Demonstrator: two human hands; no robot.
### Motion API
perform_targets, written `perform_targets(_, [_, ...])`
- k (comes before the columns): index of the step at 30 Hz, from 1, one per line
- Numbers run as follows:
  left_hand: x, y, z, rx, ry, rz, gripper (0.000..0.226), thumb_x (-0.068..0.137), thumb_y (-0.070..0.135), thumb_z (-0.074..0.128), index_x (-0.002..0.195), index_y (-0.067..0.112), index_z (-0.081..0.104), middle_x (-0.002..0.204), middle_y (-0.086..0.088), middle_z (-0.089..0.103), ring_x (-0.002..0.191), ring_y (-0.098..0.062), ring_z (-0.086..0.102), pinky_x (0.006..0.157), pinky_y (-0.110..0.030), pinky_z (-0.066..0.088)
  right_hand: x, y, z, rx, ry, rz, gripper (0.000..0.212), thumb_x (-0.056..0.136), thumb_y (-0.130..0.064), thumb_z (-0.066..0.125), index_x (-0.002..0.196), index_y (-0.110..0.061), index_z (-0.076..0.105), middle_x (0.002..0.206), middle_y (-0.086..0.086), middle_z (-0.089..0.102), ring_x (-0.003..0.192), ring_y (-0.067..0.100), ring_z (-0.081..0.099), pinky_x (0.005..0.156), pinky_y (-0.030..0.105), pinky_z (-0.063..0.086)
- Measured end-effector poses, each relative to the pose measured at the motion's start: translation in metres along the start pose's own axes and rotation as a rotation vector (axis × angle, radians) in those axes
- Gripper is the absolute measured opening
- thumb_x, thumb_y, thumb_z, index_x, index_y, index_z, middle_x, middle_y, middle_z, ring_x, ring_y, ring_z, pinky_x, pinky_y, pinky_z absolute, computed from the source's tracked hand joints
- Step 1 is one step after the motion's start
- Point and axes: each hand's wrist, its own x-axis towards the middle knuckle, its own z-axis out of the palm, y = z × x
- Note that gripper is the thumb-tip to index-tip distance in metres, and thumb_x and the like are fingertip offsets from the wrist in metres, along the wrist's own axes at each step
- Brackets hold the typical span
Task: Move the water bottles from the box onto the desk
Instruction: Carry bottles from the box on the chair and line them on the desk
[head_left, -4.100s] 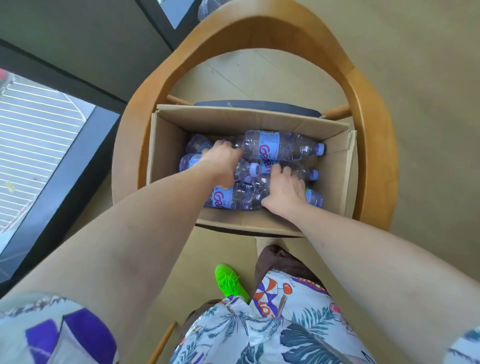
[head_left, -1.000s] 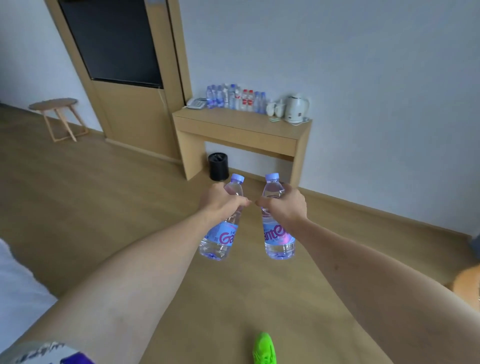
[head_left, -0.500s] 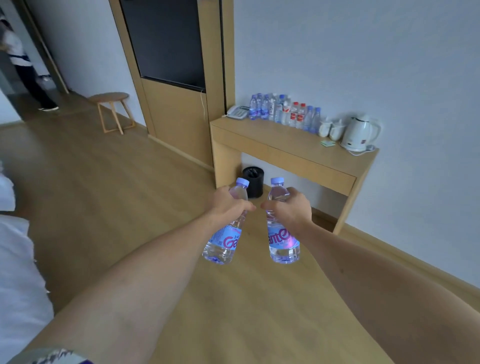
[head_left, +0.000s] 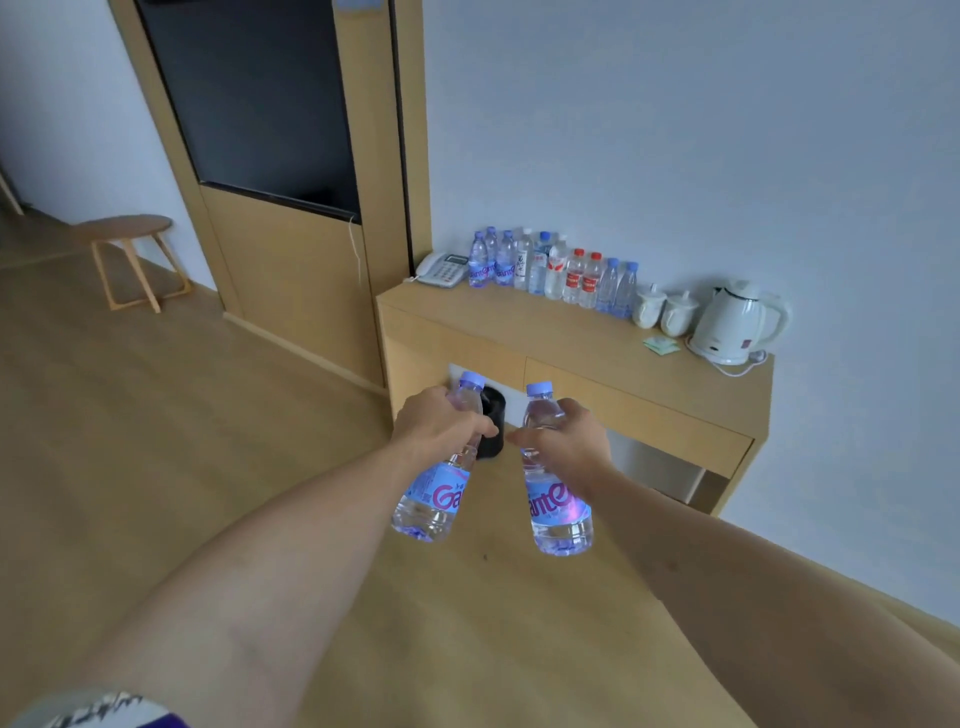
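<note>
- We have walked closer, and the worktop (head_left: 571, 332) now looks bigger.
- Our left hand (head_left: 436, 428) holds the left bottle (head_left: 434, 499) by its neck.
- Our right hand (head_left: 563, 447) holds the right bottle (head_left: 558, 512) the same way.
- Both bottles hang below each grip, above the floor (head_left: 156, 441).

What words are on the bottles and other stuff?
"Ga", rest hidden: left bottle, held by left hand.
"ante", start hidden: right bottle, held by right hand.
Desk bottles, phone, kettle: too small to read.

Kettle (head_left: 730, 325), mugs (head_left: 664, 310), phone (head_left: 440, 268), stool (head_left: 127, 258)
</note>
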Motion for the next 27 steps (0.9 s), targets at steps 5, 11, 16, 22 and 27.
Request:
perform_targets(5, [0.092, 0.025, -0.017, 0.018, -0.024, 0.058, 0.053, 0.049, 0.051, 0.082, 0.091, 0.023, 0.067, 0.086, 0.007, 0.074, 0.073, -0.014, 0.071, 0.062, -0.029, 0.053, 0.080, -0.026, 0.026, 0.031, 0.048, 0.018, 0.057, 0.051, -0.051, 0.085, 0.094, -0.025, 0.060, 0.090, -0.003, 0.072, 0.078, 0.022, 0.072, 0.074, 0.044, 0.063])
perform_targets(11, [0.195, 0.019, -0.006, 0.037, -0.096, 0.021, 0.056, 0.048, 0.051, 0.083, 0.093, 0.022, 0.067, 0.085, 0.007, 0.073, 0.071, -0.013, 0.071, 0.058, -0.026, 0.048, 0.176, -0.018, 0.052, 0.032, 0.038, 0.089, 0.052, 0.055, -0.050, 0.086, 0.092, -0.026, 0.060, 0.091, 0.000, 0.074, 0.078, 0.024, 0.073, 0.076, 0.045, 0.063])
perform_targets(16, [0.300, 0.024, 0.004, 0.087, -0.070, -0.010, 0.052, 0.049, 0.049, 0.084, 0.089, 0.022, 0.065, 0.063, 0.013, 0.071, 0.052, -0.003, 0.066, 0.049, -0.021, 0.043, 0.282, -0.008, 0.066, 0.116, 0.040, 0.117, 0.057, 0.052, -0.057, 0.085, 0.090, -0.022, 0.062, 0.088, 0.002, 0.074, 0.080, 0.026, 0.074, 0.082, 0.049, 0.062])
perform_targets(22, [0.422, 0.064, 0.011, 0.178, -0.068, -0.046, 0.052, 0.046, 0.051, 0.086, 0.084, 0.022, 0.067, 0.074, 0.007, 0.072, 0.067, -0.012, 0.070, 0.057, -0.027, 0.049, 0.417, -0.021, 0.067, 0.188, -0.007, 0.166, 0.054, 0.055, -0.052, 0.090, 0.091, -0.020, 0.064, 0.081, 0.002, 0.075, 0.068, 0.022, 0.075, 0.074, 0.043, 0.063])
perform_targets(27, [0.511, 0.087, 0.016, 0.119, -0.040, -0.066, 0.063, 0.051, 0.058, 0.087, 0.094, 0.018, 0.065, 0.090, 0.002, 0.074, 0.078, -0.018, 0.072, 0.069, -0.034, 0.058, 0.508, -0.039, 0.068, 0.147, -0.027, 0.170, 0.056, 0.055, -0.055, 0.090, 0.093, -0.025, 0.063, 0.085, -0.001, 0.076, 0.069, 0.021, 0.076, 0.073, 0.041, 0.064])
